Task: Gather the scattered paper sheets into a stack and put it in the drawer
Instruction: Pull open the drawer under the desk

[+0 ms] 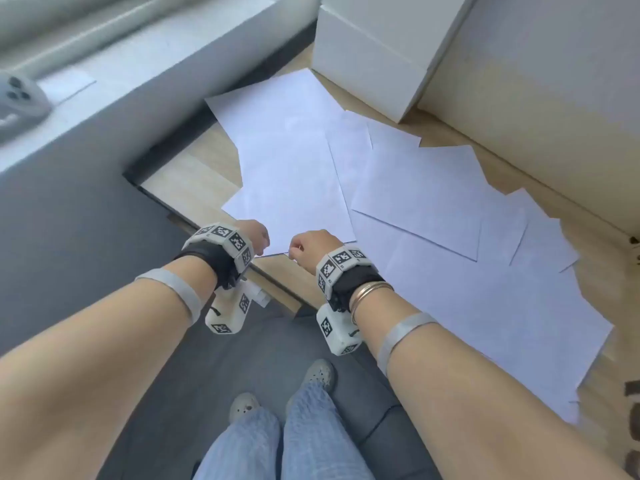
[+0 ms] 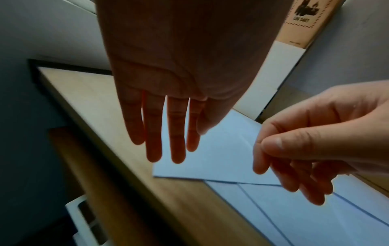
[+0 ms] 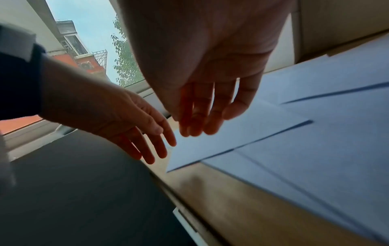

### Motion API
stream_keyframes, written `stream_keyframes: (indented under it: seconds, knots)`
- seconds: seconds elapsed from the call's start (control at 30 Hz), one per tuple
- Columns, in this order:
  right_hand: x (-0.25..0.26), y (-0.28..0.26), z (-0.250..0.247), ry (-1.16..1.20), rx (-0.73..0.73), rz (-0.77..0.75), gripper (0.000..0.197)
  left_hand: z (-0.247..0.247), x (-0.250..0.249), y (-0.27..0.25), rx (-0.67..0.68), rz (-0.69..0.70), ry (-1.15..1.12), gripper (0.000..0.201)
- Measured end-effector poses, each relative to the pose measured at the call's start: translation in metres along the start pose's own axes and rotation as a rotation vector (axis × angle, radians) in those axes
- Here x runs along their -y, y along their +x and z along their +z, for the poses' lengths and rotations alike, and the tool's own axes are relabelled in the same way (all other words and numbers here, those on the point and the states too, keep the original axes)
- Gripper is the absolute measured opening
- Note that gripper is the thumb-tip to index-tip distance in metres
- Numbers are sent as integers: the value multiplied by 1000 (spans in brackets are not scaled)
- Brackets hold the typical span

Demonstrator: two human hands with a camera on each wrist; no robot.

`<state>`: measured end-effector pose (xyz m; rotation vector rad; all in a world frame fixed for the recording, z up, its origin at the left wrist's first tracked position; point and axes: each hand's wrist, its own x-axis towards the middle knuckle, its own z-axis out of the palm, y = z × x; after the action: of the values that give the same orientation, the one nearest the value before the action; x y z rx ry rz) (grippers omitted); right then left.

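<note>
Several white paper sheets (image 1: pixel 415 202) lie scattered and overlapping on the wooden desk (image 1: pixel 187 178). The nearest sheet (image 1: pixel 287 209) has a corner pointing at the desk's front edge. My left hand (image 1: pixel 258 237) hovers just left of that corner with straight, spread fingers (image 2: pixel 176 149) and holds nothing. My right hand (image 1: pixel 308 245) hangs over the same corner (image 3: pixel 189 158); its fingers (image 3: pixel 200 124) are loosely curled, thumb near the forefinger (image 2: pixel 271 144), with no paper between them. In the right wrist view my left hand (image 3: pixel 143 141) is seen reaching towards the sheet (image 3: pixel 231 133).
White boxes (image 1: pixel 374 53) stand at the desk's back, a pale wall panel (image 1: pixel 536 98) to the right. A printed cardboard box (image 2: pixel 301 16) is by the wall. A white part (image 3: pixel 185 219) sits under the desk's front edge. Windowsill with a grey device (image 1: pixel 17 95) at left.
</note>
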<state>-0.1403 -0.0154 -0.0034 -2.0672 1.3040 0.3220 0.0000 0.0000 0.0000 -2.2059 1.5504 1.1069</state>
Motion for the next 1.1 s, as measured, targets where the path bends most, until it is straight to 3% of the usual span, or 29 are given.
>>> stream_keyframes:
  seconds: [0.17,0.27,0.43,0.6,0.87,1.1]
  knots:
    - [31,3,38,-49,51,-1,25,31,52,8,146,-18,28,33]
    - [41,7,64,-22,36,-42,25,53,78,13,161,-24,86,34]
    - [44,16,120,19,170,-11,23,93,114,39,176,-61,137,39]
    - [36,31,155,38,205,36,25,118,129,71,184,-31,140,47]
    - [21,59,171,44,218,58,27,138,130,117,195,23,129,56]
    - [12,65,180,62,210,65,26,156,137,136,101,54,43,56]
